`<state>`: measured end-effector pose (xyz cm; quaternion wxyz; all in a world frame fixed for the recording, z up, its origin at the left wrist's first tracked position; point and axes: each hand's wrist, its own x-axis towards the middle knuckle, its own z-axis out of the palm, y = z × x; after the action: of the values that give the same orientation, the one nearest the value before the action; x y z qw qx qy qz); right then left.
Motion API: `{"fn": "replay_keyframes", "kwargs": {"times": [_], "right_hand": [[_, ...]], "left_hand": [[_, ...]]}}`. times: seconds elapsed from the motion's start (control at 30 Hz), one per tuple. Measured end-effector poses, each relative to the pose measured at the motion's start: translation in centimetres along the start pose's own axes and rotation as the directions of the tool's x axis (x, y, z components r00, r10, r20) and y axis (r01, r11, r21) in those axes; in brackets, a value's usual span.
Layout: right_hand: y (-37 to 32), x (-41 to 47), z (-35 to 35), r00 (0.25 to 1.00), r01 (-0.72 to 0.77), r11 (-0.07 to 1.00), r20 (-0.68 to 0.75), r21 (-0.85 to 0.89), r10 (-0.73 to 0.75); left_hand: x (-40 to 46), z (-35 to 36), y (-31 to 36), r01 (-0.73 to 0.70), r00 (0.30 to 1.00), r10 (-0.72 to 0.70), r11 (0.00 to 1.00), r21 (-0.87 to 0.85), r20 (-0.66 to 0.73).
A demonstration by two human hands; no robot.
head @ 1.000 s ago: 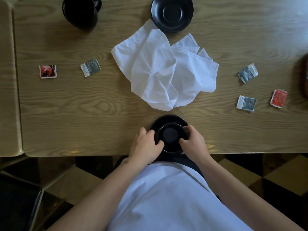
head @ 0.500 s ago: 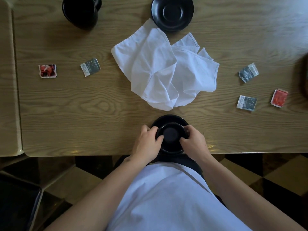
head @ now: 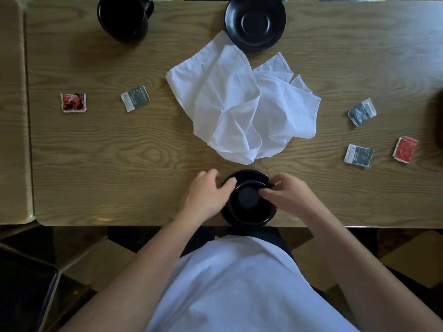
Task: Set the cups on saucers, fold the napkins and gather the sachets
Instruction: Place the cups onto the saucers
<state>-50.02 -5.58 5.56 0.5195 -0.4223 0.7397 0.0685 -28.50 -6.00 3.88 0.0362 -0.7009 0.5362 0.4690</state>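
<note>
A black cup (head: 248, 204) stands on a black saucer (head: 249, 176) at the table's near edge. My left hand (head: 207, 196) grips the cup's left side and my right hand (head: 287, 196) holds its right rim. Crumpled white napkins (head: 239, 106) lie in the middle of the table. A second black cup (head: 123, 19) stands far left and an empty black saucer (head: 255, 21) far centre. A red sachet (head: 73, 102) and a grey sachet (head: 135, 98) lie on the left. Two grey sachets (head: 362, 112) (head: 358, 155) and a red sachet (head: 405, 149) lie on the right.
The wooden table (head: 96, 164) ends just behind the near cup. A second table (head: 12, 116) adjoins on the left. A dark object (head: 437, 121) shows at the right edge. A dark chair (head: 26, 291) stands below left on the tiled floor.
Both hands have shifted slightly on the near cup; my right fingers now reach over its rim. The cup and saucer stay at the near edge.
</note>
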Motion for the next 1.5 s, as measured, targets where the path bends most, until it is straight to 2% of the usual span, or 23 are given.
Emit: {"fn": "replay_keyframes", "kwargs": {"times": [0.13,0.33,0.43,0.53,0.67,0.77,0.87,0.97,1.07,1.17,1.23,1.4,1.5], "right_hand": [[-4.5,0.6,-4.1,0.994,0.088,0.993,-0.071,0.078,-0.083],[-13.4,3.9,-6.7,0.979,0.201,0.965,-0.055,0.167,-0.194],[-18.5,5.8,-6.8,0.968,0.252,0.942,-0.070,0.220,-0.243],[-23.4,8.0,-6.1,0.961,0.278,0.924,-0.064,0.263,-0.271],[-29.4,11.2,-4.8,0.950,0.304,0.888,-0.045,0.344,-0.308],[-33.2,13.6,-4.0,0.944,0.325,0.866,-0.069,0.379,-0.324],[-36.2,15.5,-3.3,0.943,0.323,0.844,-0.067,0.429,-0.327],[-38.6,17.5,-2.5,0.935,0.353,0.851,-0.103,0.388,-0.340],[-40.4,19.6,-1.7,0.907,0.419,0.866,-0.165,0.274,-0.387],[-41.2,20.3,-1.0,0.886,0.459,0.879,-0.139,0.130,-0.443],[-41.2,20.5,-1.0,0.874,0.482,0.873,-0.121,0.082,-0.471],[-38.8,20.5,-4.6,0.868,0.488,0.845,-0.226,0.219,-0.442],[-36.0,20.5,-8.8,0.908,0.411,0.843,-0.234,0.346,-0.346]], "left_hand": [[2.7,-5.3,0.3,0.023,0.994,-0.043,0.982,-0.189,-0.102],[7.0,-12.1,-0.2,0.044,0.964,-0.130,0.939,-0.342,-0.233],[9.9,-15.6,-1.0,0.073,0.938,-0.221,0.880,-0.470,-0.268],[13.2,-18.6,-1.2,0.076,0.911,-0.309,0.778,-0.624,-0.274],[17.4,-22.7,-1.9,0.074,0.894,-0.406,0.549,-0.833,-0.188],[20.2,-25.4,-2.4,0.089,0.906,-0.419,0.334,-0.938,-0.064],[22.4,-27.1,-2.8,0.086,0.920,-0.392,0.244,-0.966,-0.018],[24.0,-27.4,-2.8,0.058,0.925,-0.377,0.252,-0.966,-0.043],[25.5,-27.5,-2.8,0.011,0.942,-0.327,0.261,-0.965,-0.078],[25.9,-27.7,-2.5,0.001,0.953,-0.289,0.289,-0.957,-0.086],[26.0,-27.9,-2.3,-0.032,0.951,-0.279,0.342,-0.939,-0.134],[24.7,-28.7,2.1,-0.085,0.983,-0.098,0.519,-0.851,-0.158],[24.4,-28.4,6.9,-0.125,0.989,0.022,0.635,-0.762,-0.143]]}}
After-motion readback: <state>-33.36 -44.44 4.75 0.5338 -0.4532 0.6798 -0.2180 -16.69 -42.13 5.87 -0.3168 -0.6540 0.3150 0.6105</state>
